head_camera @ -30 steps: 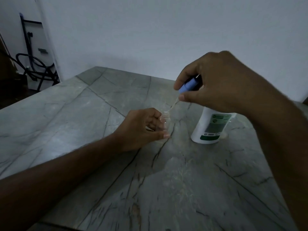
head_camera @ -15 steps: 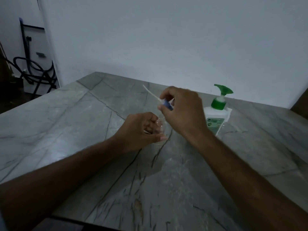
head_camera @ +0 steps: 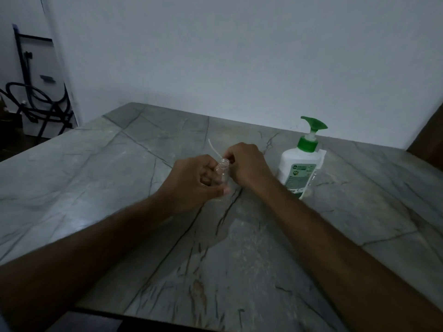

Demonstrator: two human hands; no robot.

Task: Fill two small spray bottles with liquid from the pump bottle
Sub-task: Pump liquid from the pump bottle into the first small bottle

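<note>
A small clear spray bottle point(head_camera: 223, 172) stands upright on the marble table with its neck uncapped. My left hand point(head_camera: 194, 180) is wrapped around its body. Just to its right, my right hand point(head_camera: 247, 167) holds the bottle's spray cap; the cap is hidden in my fingers, and its thin white dip tube point(head_camera: 214, 149) sticks out up and to the left. The white pump bottle point(head_camera: 299, 171) with a green pump head stands to the right of my hands. A second small clear bottle point(head_camera: 313, 177) shows partly behind the pump bottle.
The grey veined marble table point(head_camera: 119, 176) reaches to a white wall at the back. Its near edge runs along the bottom of the view. At the far left, off the table, stand a dark metal frame and coiled black hoses point(head_camera: 31, 99).
My right hand has come down from above the pump bottle to table height beside the small bottle, turning the cap so its tube points up and left. The pump head has come into view.
</note>
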